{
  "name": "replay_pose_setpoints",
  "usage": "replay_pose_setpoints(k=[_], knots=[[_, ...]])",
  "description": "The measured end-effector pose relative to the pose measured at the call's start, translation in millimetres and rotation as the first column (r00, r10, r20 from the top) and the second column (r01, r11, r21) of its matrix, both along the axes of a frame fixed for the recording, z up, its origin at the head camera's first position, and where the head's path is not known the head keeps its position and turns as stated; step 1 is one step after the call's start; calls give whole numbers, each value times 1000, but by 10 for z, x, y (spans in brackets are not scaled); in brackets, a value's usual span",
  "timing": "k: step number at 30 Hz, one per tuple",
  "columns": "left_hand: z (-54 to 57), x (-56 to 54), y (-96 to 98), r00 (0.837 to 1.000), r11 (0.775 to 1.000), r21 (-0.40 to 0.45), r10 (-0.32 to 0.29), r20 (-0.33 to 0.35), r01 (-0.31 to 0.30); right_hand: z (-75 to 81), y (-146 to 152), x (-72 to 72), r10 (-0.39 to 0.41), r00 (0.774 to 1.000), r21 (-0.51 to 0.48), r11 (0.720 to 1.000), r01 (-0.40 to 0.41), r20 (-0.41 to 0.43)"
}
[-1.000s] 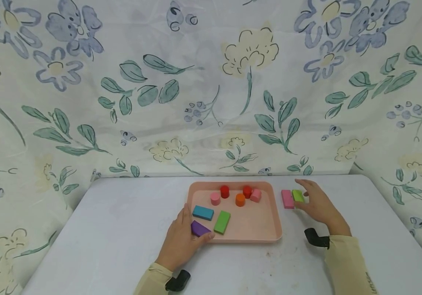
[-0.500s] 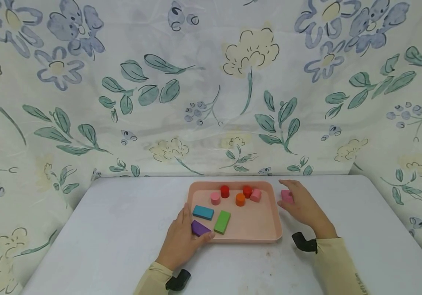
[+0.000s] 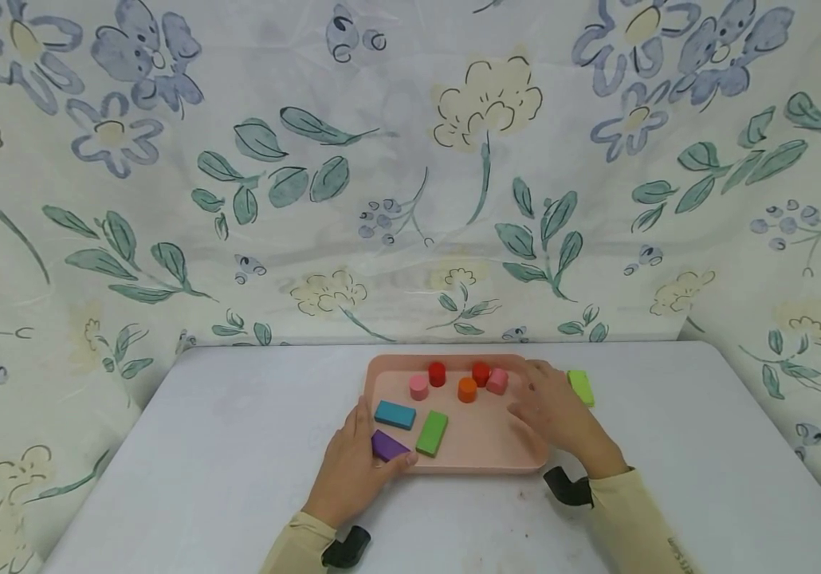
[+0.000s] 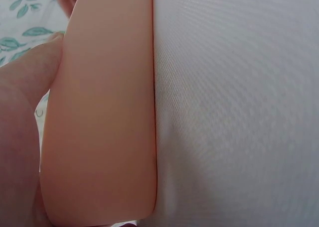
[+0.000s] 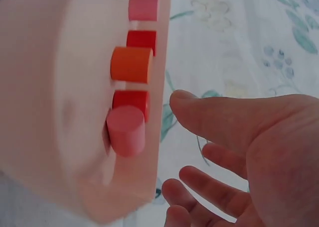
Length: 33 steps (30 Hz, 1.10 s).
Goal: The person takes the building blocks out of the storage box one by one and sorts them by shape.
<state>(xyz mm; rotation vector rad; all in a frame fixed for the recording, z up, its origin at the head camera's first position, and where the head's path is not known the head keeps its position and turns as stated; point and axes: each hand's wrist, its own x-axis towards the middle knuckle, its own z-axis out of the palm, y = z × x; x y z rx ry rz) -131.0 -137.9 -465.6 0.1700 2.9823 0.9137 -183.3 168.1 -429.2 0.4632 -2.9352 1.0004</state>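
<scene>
My left hand (image 3: pixel 353 462) holds the front left corner of a pale pink tray (image 3: pixel 482 465), fingers along its left side and thumb over the front rim. My right hand (image 3: pixel 561 414) overlaps the tray's right edge in the head view. Its fingers are loose, and nothing shows between them in the right wrist view. In the tray lie a blue block (image 3: pixel 395 414), a green block (image 3: pixel 432 434) and a purple block (image 3: pixel 389 446). Behind them are two pink cylinders (image 3: pixel 419 387), two red cylinders (image 3: pixel 437 374) and an orange cylinder (image 3: pixel 467 390).
A lime green block (image 3: pixel 581 388) lies on the white table (image 3: pixel 238 446), to the right of the tray. Floral cloth (image 3: pixel 410 199) hangs behind the table and along its sides.
My right hand has moved left from the lime green block, across the pink block beside it, to the tray's right edge. The pink block is now hidden from view. My left hand stays put.
</scene>
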Motion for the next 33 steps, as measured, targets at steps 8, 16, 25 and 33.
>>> replay_pose_setpoints(k=[8, 16, 25, 33], knots=[[-16, -6, 9, 1000, 1000, 6, -1, -3, 1, -49, -261, 54, -30, 999, 32, 999, 31, -38], [-11, -10, 7, 1000, 1000, 4, -1, 4, 1, -108, -486, 146, -38, 996, 88, 995, 46, -85], [-17, -11, 1, 1000, 1000, -7, -3, -8, 3, -167, -635, 179, 7, 974, 214, 976, 42, -225], [11, 0, 11, 1000, 1000, -7, -13, -14, 13, -186, -733, 219, 10, 989, 88, 996, 3, -146]])
